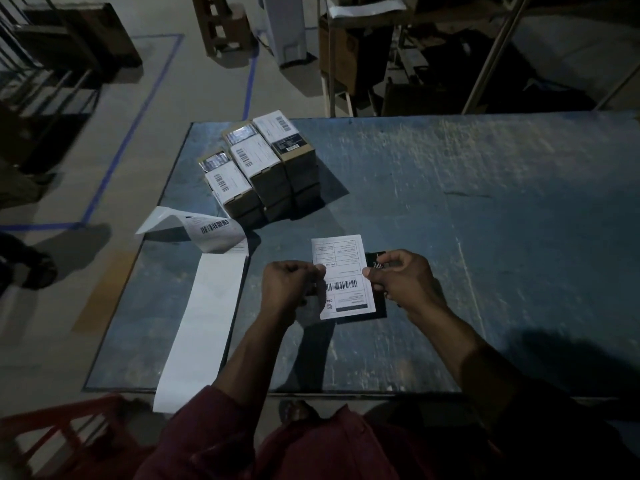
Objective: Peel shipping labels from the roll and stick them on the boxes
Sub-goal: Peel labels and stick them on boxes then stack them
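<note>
Pinched at its side edges by the left hand [289,289] and right hand [398,277], a shipping label [343,277] is held over a dark box [379,306] on the table [485,237], where uneven lowering could leave it crooked or creased.

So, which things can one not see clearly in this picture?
Head view:
- Label text: too small to read.
- Black box: mostly hidden under the label and both hands.
- Backing paper strip: its lower end runs off the table; the roll is not visible.
- Stacked boxes: sides too dark.
</note>
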A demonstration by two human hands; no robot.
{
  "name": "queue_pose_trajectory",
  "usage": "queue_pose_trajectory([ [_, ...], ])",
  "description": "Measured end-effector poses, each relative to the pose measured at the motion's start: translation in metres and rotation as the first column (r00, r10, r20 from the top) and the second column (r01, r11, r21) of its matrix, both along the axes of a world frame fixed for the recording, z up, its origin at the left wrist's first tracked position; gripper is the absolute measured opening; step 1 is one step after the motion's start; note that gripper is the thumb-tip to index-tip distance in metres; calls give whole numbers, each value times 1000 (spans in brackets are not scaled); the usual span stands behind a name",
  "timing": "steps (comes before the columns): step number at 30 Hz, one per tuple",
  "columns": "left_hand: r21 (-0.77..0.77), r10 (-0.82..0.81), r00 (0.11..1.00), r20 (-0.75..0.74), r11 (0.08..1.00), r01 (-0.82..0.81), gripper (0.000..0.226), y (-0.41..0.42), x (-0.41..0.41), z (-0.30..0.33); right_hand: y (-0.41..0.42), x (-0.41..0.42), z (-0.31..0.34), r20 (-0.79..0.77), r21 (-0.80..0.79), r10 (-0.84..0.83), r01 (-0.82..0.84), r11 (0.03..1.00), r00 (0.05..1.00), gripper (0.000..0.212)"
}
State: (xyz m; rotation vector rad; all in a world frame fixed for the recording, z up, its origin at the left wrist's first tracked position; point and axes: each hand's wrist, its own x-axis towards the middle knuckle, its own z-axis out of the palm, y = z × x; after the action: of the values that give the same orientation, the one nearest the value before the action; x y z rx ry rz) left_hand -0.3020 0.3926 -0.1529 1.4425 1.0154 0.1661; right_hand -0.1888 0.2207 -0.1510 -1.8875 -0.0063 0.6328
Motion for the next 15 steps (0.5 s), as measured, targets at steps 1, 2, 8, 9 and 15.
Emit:
queue_pose_trajectory([
  [1,-3,3,1000,-3,1000,-3,14,1,2,-1,1,1,-1,5,-9,-1,1,1000,1000,31],
  [2,-10,2,1000,-5,1000,-2,15,2,4,-1,2,1,-3,15,-23,-2,3,1000,1000,31],
  [8,-1,-9,999,-35,1000,9,16,5,12,-4,5,5,-6,38,-82,-3,6,997,999,31],
  [9,18,-18,999,-48,1000,19,17,6,12,-6,4,6,-6,37,-81,-10,13,997,999,31],
  [15,115,-36,995,-96,992,47,23,11,15,-19,6,8,-3,54,-94,-7,12,995,999,31],
])
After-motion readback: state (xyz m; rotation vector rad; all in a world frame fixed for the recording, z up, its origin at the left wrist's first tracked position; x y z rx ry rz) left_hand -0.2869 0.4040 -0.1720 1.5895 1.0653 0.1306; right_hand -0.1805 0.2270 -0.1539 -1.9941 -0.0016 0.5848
